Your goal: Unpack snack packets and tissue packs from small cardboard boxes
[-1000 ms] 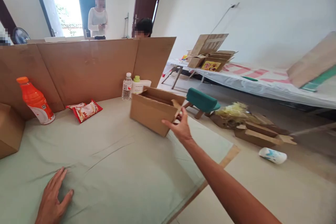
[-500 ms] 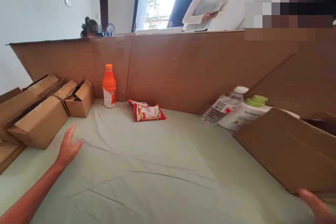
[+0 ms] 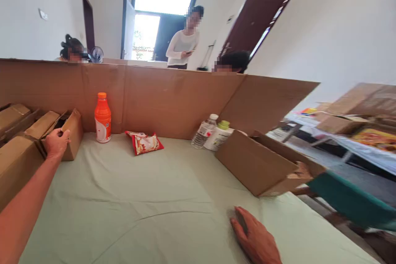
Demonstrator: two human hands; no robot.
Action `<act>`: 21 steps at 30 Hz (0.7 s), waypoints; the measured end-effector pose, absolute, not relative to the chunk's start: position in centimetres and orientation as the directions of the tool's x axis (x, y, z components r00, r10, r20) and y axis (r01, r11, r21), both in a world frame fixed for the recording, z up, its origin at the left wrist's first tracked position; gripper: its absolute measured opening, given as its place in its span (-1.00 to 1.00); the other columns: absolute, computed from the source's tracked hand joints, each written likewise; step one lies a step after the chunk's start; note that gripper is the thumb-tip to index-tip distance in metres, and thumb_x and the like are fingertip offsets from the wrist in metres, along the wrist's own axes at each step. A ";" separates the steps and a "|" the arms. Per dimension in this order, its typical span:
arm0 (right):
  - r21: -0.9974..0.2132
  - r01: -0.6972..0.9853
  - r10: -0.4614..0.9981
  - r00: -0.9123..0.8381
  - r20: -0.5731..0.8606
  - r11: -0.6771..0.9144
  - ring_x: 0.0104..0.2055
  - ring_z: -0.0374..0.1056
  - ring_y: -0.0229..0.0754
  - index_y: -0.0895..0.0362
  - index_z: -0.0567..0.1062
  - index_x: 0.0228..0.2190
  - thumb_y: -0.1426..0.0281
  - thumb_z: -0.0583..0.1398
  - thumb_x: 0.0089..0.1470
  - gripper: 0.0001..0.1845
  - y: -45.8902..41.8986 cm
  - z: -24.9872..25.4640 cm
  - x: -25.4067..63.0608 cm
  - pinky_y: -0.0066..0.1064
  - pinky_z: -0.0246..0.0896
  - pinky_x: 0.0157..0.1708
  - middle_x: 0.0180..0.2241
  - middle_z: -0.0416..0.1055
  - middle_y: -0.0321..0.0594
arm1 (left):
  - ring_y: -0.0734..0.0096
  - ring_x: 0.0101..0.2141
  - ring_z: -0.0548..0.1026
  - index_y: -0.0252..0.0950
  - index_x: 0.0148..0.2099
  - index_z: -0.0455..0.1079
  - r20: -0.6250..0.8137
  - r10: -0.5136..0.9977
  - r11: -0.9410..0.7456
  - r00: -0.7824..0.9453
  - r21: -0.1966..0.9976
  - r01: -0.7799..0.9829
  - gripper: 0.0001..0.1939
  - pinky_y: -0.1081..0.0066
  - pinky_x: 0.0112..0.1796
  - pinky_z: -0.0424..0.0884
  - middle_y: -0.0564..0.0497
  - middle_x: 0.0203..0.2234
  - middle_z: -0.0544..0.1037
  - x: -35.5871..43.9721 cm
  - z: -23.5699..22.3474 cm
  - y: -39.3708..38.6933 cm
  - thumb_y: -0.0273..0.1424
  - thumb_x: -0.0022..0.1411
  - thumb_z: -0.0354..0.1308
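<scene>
My left hand [image 3: 57,142] reaches out to the far left and grips the top edge of a small open cardboard box [image 3: 71,133], which stands among other cardboard boxes [image 3: 17,161]. My right hand [image 3: 255,240] rests palm down on the pale green sheet [image 3: 161,202], fingers slightly apart, holding nothing. Just beyond it sits a larger open cardboard box [image 3: 258,165] at the right edge of the sheet.
An orange drink bottle [image 3: 102,118], a red snack packet [image 3: 144,142], a clear water bottle [image 3: 204,131] and a white bottle with a green cap [image 3: 219,135] stand along a cardboard wall [image 3: 173,99]. Three people are behind it. A green stool [image 3: 349,202] stands on the right.
My left hand moved from above the sheet to the small open box and took hold of its edge. My right hand left the larger box and settled flat on the sheet. The view swung right.
</scene>
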State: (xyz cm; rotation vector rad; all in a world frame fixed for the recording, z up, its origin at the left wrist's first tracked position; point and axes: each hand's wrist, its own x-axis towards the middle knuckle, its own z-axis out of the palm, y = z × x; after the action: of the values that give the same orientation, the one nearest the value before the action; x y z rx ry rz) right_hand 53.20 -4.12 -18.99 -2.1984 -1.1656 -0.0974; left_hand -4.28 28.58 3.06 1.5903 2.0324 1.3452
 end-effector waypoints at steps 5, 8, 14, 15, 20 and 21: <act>-0.478 0.784 0.706 0.592 0.389 -0.395 0.11 0.47 0.26 0.06 0.53 -0.21 0.07 0.01 -0.03 -0.51 -3.7 -18.7 52.4 0.11 0.33 0.15 0.00 0.56 0.14 | 0.42 -0.54 0.42 -0.32 -0.34 0.40 0.248 0.896 0.042 -0.368 0.778 0.627 -0.82 0.43 -0.46 0.33 0.12 -0.61 0.43 -4.6 5.3 26.9 -0.37 0.33 0.15; -0.494 0.778 0.701 0.597 0.391 -0.387 0.12 0.47 0.25 0.08 0.54 -0.20 0.08 0.00 -0.02 -0.49 -3.8 -18.5 52.2 0.12 0.34 0.13 0.04 0.54 0.15 | 0.27 -0.52 0.47 -0.28 -0.37 0.43 0.252 0.914 0.005 -0.317 0.775 0.632 -0.87 0.42 -0.47 0.30 0.10 -0.70 0.43 -5.6 5.7 21.9 -0.35 0.18 0.12; -0.596 0.758 0.704 0.575 0.417 -0.265 0.09 0.49 0.26 0.11 0.56 -0.25 0.09 0.03 -0.02 -0.51 -4.4 -15.5 49.6 0.11 0.40 0.07 0.03 0.55 0.18 | 0.28 -0.60 0.39 -0.15 -0.31 0.55 0.192 0.981 -0.143 -0.005 0.745 0.651 -0.59 0.39 -0.58 0.28 0.10 -0.71 0.43 -8.1 4.2 8.9 0.05 -0.02 0.17; -0.617 0.754 0.703 0.564 0.434 -0.225 0.08 0.49 0.24 0.10 0.56 -0.25 0.09 0.04 0.00 -0.53 -4.4 -14.4 48.2 0.09 0.42 0.04 0.02 0.56 0.17 | 0.29 -0.61 0.39 -0.14 -0.33 0.56 0.182 0.981 -0.178 0.061 0.743 0.645 -0.60 0.38 -0.58 0.31 0.10 -0.70 0.44 -8.2 4.1 7.1 0.06 -0.01 0.18; -0.643 0.746 0.794 0.279 0.540 0.175 -0.05 0.57 0.01 0.05 0.58 -0.12 0.24 0.15 0.26 -0.73 -5.1 -4.5 37.1 -0.06 0.45 0.05 -0.13 0.65 -0.07 | 0.27 -0.48 0.58 -0.10 -0.29 0.64 0.170 0.903 -0.375 0.395 0.759 0.532 -0.78 0.36 -0.45 0.52 0.03 -0.46 0.65 -8.4 4.0 0.8 -0.17 0.20 0.20; -0.626 0.728 0.821 0.157 0.549 0.280 -0.13 0.59 -0.06 0.01 0.57 -0.06 0.33 0.16 0.29 -0.76 -5.3 -2.0 34.7 -0.14 0.49 -0.02 -0.17 0.66 -0.15 | 0.25 -0.41 0.62 -0.10 -0.26 0.64 0.198 0.870 -0.430 0.452 0.754 0.497 -0.80 0.36 -0.38 0.56 0.02 -0.41 0.67 -8.4 4.0 0.1 -0.24 0.25 0.18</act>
State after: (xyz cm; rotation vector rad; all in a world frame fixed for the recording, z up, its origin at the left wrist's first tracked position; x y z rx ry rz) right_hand 34.70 -5.27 -1.96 -1.4657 -1.5867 0.1220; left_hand -8.38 0.07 4.00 2.0866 1.1368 0.7809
